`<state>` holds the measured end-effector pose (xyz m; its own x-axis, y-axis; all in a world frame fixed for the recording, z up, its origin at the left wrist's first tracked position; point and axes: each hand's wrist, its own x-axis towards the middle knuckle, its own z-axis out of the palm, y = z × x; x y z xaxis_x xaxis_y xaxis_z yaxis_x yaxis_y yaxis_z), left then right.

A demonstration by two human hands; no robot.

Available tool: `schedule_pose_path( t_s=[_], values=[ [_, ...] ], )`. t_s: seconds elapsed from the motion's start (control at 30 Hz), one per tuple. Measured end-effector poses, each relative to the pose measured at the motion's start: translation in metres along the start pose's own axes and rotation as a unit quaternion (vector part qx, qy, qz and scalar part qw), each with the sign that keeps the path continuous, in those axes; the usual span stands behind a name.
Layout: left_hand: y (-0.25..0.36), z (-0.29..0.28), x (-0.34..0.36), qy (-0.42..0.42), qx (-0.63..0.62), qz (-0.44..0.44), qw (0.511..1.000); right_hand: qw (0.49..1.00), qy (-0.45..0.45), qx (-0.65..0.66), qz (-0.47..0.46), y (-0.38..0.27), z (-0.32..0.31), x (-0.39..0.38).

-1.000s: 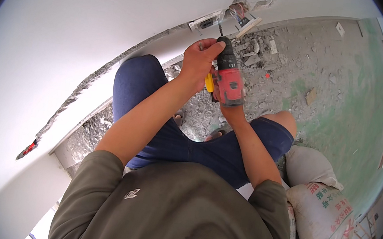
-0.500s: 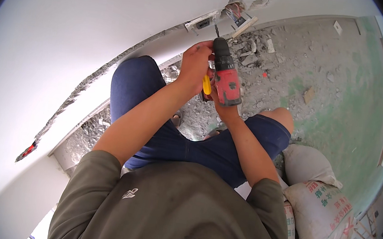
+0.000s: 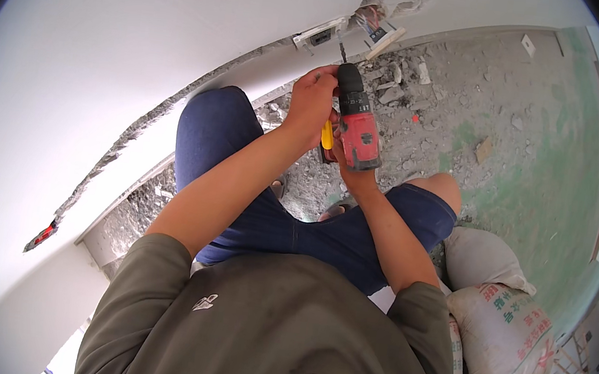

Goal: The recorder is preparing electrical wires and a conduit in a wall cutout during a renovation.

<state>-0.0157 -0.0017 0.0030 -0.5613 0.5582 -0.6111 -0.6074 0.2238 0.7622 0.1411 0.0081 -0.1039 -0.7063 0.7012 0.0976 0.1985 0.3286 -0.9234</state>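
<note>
A red and black cordless drill (image 3: 356,123) points up at a white wall outlet plate (image 3: 320,34) set low in the white wall. My right hand (image 3: 343,164) grips the drill's handle from below and is mostly hidden behind the tool. My left hand (image 3: 311,102) wraps the left side of the drill near its black chuck, with a yellow-handled tool (image 3: 327,136) tucked between hand and drill. The bit's tip sits just right of the outlet plate. I squat, knees in blue shorts either side.
A broken chase runs along the wall (image 3: 134,129) to the left. Rubble and plaster chunks (image 3: 402,80) litter the grey and green floor. Filled sacks (image 3: 499,324) lie at my right. A second loose plate (image 3: 385,40) hangs by the wall corner.
The drill and both hands have moved up toward the outlet plate, so the bit's tip now sits close to it. The drill has tilted more upright.
</note>
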Motion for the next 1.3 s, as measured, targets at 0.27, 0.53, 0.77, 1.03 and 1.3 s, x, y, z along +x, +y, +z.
schedule_pose_path(
  t_s=[0.27, 0.53, 0.77, 1.03, 1.3],
  values=[
    [-0.001, 0.003, 0.000, -0.008, -0.016, 0.012, 1.000, 1.000, 0.005, -0.021, 0.004, 0.000, -0.003, -0.006],
    [0.000, 0.008, -0.004, 0.003, -0.008, 0.044, 0.999, 0.998, 0.012, -0.064, -0.022, -0.002, -0.012, -0.010],
    [-0.004, 0.010, -0.003, -0.002, 0.006, 0.039, 0.999, 0.999, 0.039, -0.028, 0.016, -0.014, -0.013, -0.015],
    [-0.005, 0.021, -0.015, -0.091, 0.038, -0.006, 0.995, 0.983, 0.107, 0.024, 0.144, -0.008, -0.026, -0.038],
    [0.002, 0.037, -0.026, -0.084, -0.024, 0.021, 0.996, 0.910, 0.294, 0.188, 0.224, 0.020, -0.083, -0.022]
  ],
)
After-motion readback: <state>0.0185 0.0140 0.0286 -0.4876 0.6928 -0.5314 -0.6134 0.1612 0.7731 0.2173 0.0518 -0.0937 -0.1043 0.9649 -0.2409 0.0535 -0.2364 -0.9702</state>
